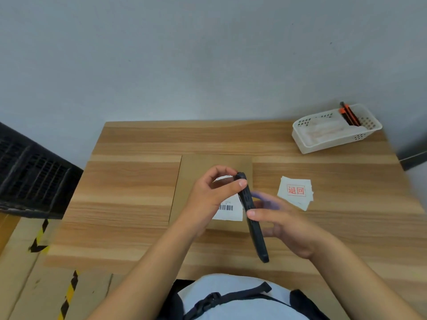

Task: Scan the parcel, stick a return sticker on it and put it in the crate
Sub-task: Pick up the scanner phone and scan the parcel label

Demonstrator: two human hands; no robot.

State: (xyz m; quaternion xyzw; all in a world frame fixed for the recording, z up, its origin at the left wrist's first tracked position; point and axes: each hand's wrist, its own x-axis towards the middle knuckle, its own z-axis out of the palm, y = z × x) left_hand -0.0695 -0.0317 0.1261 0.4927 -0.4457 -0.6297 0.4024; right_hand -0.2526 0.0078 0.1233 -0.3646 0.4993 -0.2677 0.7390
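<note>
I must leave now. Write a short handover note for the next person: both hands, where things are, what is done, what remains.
Left hand: grips the top of the black scanner.
Right hand: grips its middle, blurred.
The scanner is on edge above the parcel, a flat brown envelope on the table with its barcode label up.
Return stickers: stacked right of the parcel, none applied.
Black crate: left of the table.
Left: scan if unfinished, sticker, crate.

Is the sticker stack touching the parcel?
Apart. The head view shows bare table between the sticker stack and the right edge of the parcel.
</note>
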